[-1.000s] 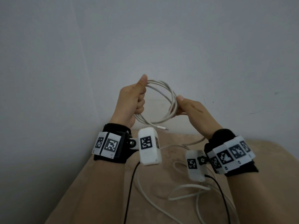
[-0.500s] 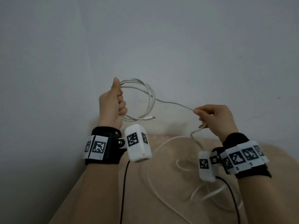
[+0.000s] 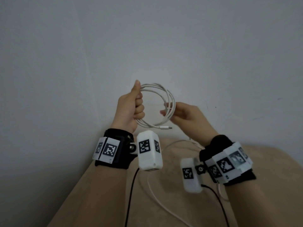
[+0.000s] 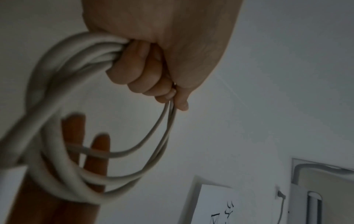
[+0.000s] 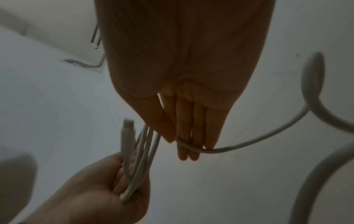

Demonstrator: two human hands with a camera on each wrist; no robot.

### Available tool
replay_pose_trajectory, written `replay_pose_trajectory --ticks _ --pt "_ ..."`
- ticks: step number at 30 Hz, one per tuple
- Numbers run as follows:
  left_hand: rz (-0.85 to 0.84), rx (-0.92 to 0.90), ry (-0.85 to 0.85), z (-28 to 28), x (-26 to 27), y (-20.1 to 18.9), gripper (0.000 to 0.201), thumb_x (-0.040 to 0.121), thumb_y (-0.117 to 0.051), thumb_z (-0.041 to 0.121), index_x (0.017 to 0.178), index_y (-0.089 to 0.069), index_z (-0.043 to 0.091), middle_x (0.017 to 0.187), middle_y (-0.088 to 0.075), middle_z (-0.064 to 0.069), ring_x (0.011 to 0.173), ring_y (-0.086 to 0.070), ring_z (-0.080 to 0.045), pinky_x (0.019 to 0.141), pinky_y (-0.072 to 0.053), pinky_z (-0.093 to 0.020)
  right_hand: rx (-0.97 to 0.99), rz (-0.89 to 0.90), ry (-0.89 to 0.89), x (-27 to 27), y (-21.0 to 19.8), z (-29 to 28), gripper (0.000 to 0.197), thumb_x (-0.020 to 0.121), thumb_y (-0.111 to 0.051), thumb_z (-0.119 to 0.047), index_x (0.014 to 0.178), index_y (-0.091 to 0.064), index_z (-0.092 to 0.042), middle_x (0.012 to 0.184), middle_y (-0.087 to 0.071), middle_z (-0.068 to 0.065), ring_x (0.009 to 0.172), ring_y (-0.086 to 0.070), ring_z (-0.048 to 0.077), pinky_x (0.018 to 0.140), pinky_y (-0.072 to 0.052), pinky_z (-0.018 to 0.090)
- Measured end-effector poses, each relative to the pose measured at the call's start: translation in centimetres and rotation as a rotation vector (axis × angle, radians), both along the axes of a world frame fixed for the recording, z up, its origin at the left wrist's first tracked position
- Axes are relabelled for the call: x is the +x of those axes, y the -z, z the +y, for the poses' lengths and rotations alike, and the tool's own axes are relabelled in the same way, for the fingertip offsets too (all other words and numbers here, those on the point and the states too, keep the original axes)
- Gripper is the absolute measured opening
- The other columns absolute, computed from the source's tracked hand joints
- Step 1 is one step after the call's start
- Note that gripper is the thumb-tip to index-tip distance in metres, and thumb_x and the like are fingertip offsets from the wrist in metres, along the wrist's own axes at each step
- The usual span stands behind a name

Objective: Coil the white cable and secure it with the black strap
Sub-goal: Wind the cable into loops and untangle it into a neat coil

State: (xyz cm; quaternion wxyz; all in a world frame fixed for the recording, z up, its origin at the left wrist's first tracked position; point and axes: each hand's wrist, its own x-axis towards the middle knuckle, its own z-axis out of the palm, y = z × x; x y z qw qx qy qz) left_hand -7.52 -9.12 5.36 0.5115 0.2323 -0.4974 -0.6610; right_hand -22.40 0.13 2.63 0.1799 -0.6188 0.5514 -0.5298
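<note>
My left hand point(image 3: 131, 110) is raised in front of the wall and grips a coil of white cable point(image 3: 154, 84) of several loops in its fist, thumb up. The cable's plug end point(image 3: 165, 128) sticks out at the bottom of the coil. My right hand point(image 3: 185, 113) is at the coil's right side with straight fingers point(image 5: 184, 121), and a strand of the cable point(image 5: 249, 142) lies across them. The left wrist view shows the fist point(image 4: 145, 68) round the loops point(image 4: 57, 174). The rest of the cable point(image 3: 157, 200) trails down onto the table. No black strap is in view.
A beige table point(image 3: 270, 161) lies below my arms, its far edge against a grey wall. Thin black wires point(image 3: 131, 185) hang from the wrist cameras over the table.
My right hand, which had drawn a stretch of cable out to the right, has come back to the coil, adding a loop. My left hand with the coil has shifted right.
</note>
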Motion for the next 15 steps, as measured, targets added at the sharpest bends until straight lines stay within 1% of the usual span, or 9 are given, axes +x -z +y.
replay_pose_trajectory --ticks 1,3,5,6,7,9,11,13,15 --pt "0.012 0.007 0.013 0.1 -0.1 -0.1 0.043 0.096 -0.05 0.043 0.064 -0.035 0.021 0.044 -0.022 0.011 0.033 -0.015 -0.002 0.031 -0.011 -0.016 0.054 -0.042 -0.064 0.6 0.4 -0.4 0.035 0.089 -0.055 0.005 0.109 -0.059 -0.023 0.102 -0.07 -0.003 0.1 -0.066 0.006 0.088 -0.051 0.018" --pt "0.025 0.02 0.031 0.0 0.0 -0.1 0.043 0.096 -0.049 0.044 0.063 -0.034 0.021 0.044 -0.022 0.011 0.032 -0.015 -0.002 0.03 -0.012 -0.015 0.097 -0.042 -0.068 1.0 1.0 -0.9 0.027 0.09 -0.057 0.001 0.108 -0.059 -0.02 0.1 -0.069 0.0 0.097 -0.067 0.008 0.083 -0.052 0.019" --pt "0.023 0.027 0.031 -0.2 0.2 0.0 0.043 0.096 -0.049 0.044 0.063 -0.034 0.021 0.043 -0.022 0.011 0.032 -0.015 -0.002 0.03 -0.012 -0.015 0.035 -0.129 -0.028 0.5 1.2 -0.9 0.016 0.089 -0.059 -0.001 0.089 -0.065 -0.015 0.084 -0.071 0.0 0.076 -0.067 0.002 0.072 -0.051 0.014" --pt "0.014 0.027 0.032 -0.5 0.3 0.1 0.043 0.096 -0.049 0.045 0.063 -0.034 0.021 0.044 -0.022 0.012 0.032 -0.015 -0.002 0.03 -0.012 -0.015 -0.004 -0.221 -0.009 0.1 1.1 -0.8 0.016 0.089 -0.06 -0.001 0.08 -0.066 -0.013 0.073 -0.069 -0.002 0.064 -0.063 0.001 0.067 -0.051 0.014" --pt "-0.002 0.022 0.04 -0.6 0.6 0.2 0.044 0.096 -0.05 0.045 0.063 -0.033 0.021 0.044 -0.021 0.012 0.032 -0.015 -0.002 0.03 -0.011 -0.015 -0.032 -0.33 0.004 -0.4 1.0 -0.7 0.016 0.089 -0.06 -0.004 0.076 -0.067 -0.011 0.065 -0.066 -0.003 0.057 -0.06 0.002 0.064 -0.051 0.016" --pt "-0.061 -0.006 0.08 -0.9 0.8 0.4 0.044 0.095 -0.05 0.046 0.063 -0.031 0.022 0.045 -0.02 0.011 0.033 -0.014 -0.002 0.031 -0.011 -0.015 -0.068 -0.529 0.025 -1.3 0.8 -0.4 0.015 0.091 -0.06 -0.01 0.08 -0.07 -0.008 0.063 -0.06 -0.003 0.052 -0.052 0.007 0.057 -0.048 0.019" --pt "-0.133 -0.053 0.103 -0.7 0.8 0.5 0.044 0.094 -0.051 0.046 0.063 -0.03 0.023 0.047 -0.019 0.011 0.034 -0.014 -0.002 0.033 -0.011 -0.015 -0.095 -0.674 0.022 -1.8 0.4 -0.2 0.017 0.093 -0.057 -0.012 0.088 -0.069 -0.002 0.065 -0.057 -0.004 0.048 -0.042 0.007 0.045 -0.036 0.017" --pt "-0.175 -0.086 0.065 -0.5 0.3 0.6 0.045 0.094 -0.054 0.045 0.061 -0.032 0.023 0.048 -0.02 0.011 0.035 -0.014 -0.003 0.034 -0.011 -0.015 -0.115 -0.768 -0.001 -1.9 -0.1 0.0 0.019 0.094 -0.056 -0.013 0.093 -0.066 0.003 0.066 -0.06 -0.006 0.046 -0.036 0.006 0.039 -0.026 0.015" --pt "-0.176 -0.078 -0.006 -0.2 -0.2 0.7 0.045 0.093 -0.056 0.043 0.06 -0.035 0.022 0.046 -0.023 0.012 0.035 -0.015 -0.003 0.034 -0.011 -0.015 -0.123 -0.795 -0.025 -1.6 -0.3 0.1 0.018 0.094 -0.055 -0.011 0.091 -0.067 0.003 0.072 -0.065 -0.003 0.047 -0.036 0.006 0.036 -0.022 0.014"
